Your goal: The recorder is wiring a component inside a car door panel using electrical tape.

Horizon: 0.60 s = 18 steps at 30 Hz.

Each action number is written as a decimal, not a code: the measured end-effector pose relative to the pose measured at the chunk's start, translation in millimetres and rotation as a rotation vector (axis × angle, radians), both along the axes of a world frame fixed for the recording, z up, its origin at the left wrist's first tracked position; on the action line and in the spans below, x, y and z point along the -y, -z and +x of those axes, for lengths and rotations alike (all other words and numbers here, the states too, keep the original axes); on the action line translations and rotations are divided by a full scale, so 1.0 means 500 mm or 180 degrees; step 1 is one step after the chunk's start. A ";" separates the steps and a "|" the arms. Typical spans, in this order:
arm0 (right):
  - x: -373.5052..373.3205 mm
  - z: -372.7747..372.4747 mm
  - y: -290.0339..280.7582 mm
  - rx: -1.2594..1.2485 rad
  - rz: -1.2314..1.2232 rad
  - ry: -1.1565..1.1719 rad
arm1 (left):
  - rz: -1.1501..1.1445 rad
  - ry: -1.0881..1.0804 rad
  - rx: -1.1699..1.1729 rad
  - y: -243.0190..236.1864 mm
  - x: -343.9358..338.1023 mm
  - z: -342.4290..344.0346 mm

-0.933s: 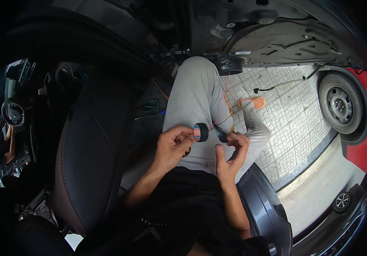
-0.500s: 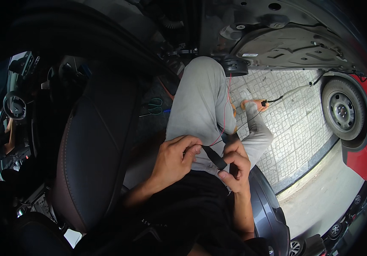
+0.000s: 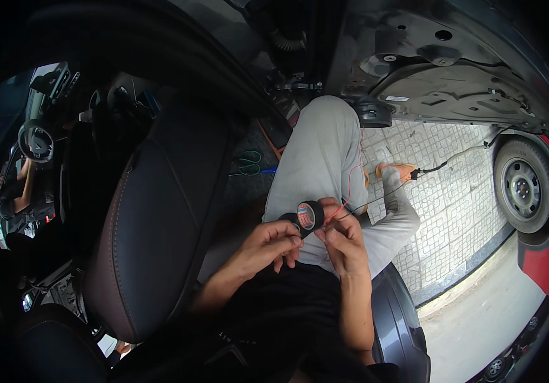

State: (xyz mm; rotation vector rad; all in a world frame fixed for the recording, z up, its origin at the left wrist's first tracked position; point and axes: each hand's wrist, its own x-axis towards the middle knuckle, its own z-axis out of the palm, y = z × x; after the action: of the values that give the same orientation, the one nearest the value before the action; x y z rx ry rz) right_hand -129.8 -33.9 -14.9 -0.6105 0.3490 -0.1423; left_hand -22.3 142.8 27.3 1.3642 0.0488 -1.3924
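Note:
A roll of black tape (image 3: 311,216) is between my hands over my lap, its label-lined core facing up. My left hand (image 3: 269,246) is closed, thumb and forefinger pinching black tape beside the roll; a dark loop (image 3: 291,219) shows behind those fingers. With its fingertips together, my right hand (image 3: 344,239) pinches a thin red wire (image 3: 350,188) and a thin dark wire (image 3: 376,200) at the roll's right edge. The wire ends are partly hidden by the fingers. From there the red wire runs up past my knee, and the dark one toward a black connector (image 3: 414,173) by my foot.
Left of me stands a dark stitched car seat (image 3: 166,185). Green-handled scissors (image 3: 251,163) and a blue item (image 3: 268,170) lie beside my leg. An open car door (image 3: 447,86) with a round black speaker-like part (image 3: 374,115) is ahead. A red car's wheel (image 3: 522,183) stands right, beyond tiled paving.
The tape roll has turned so its core shows, and sits closer to my left hand. My right hand has shifted from the roll to the wires. The whole view has moved slightly.

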 end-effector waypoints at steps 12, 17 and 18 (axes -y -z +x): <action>0.021 -0.030 -0.019 -0.0093 -0.0323 0.0187 | -0.0491 0.1041 0.2250 -0.028 0.082 0.056; 0.009 -0.033 -0.021 -0.0184 -0.0538 0.0516 | -0.0388 0.1072 0.2953 -0.004 0.079 0.038; -0.001 -0.034 -0.011 -0.0186 -0.0523 0.0511 | -0.0373 0.1074 0.2949 -0.005 0.075 0.035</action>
State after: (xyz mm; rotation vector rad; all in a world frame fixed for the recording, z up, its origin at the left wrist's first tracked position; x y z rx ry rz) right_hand -147.0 -33.2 -9.4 -0.7501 0.4460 -0.3099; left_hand -4.6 105.1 30.0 1.8474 -0.8897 -0.8804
